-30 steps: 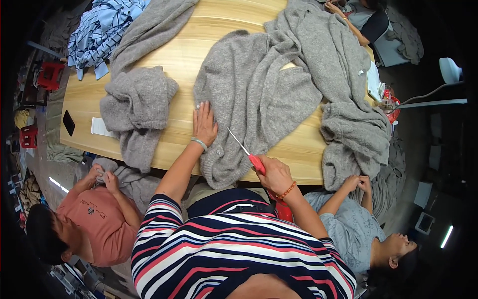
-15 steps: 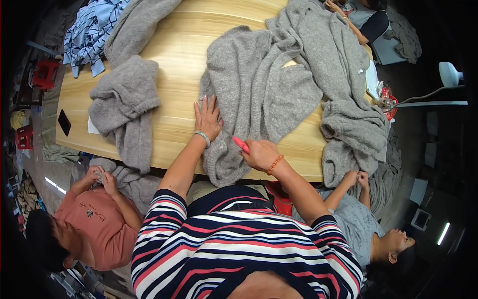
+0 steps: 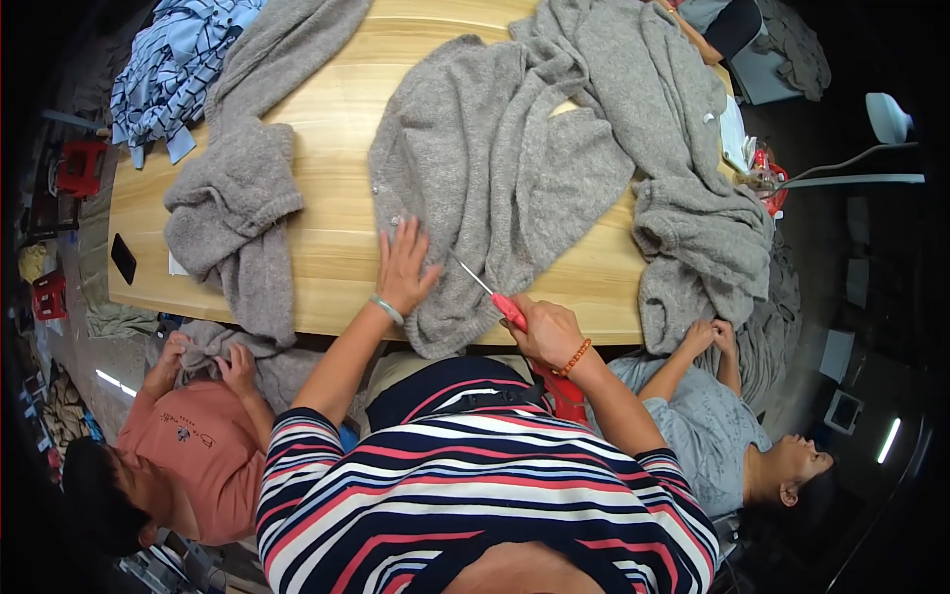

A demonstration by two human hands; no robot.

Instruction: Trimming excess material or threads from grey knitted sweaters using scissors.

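Right grip (image 3: pixel 550 335) around red-handled tool (image 3: pixel 509 311), long axis diagonal, shaft pointing forward-left

Pale wood table (image 3: pixel 332 178) fills the middle. Red stools (image 3: pixel 81 168) at left, grey floor (image 3: pixel 94 358) around, bright white strip (image 3: pixel 116 383) low left. Dark room edges, another bright strip (image 3: pixel 888 455) lower right.

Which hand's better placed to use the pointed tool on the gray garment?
Right, probably: the right hand grips the red-handled pointed tool, tip over the gray knit garment. The left hand, spread at the garment's left edge, holds no tool and seems better suited to steadying.
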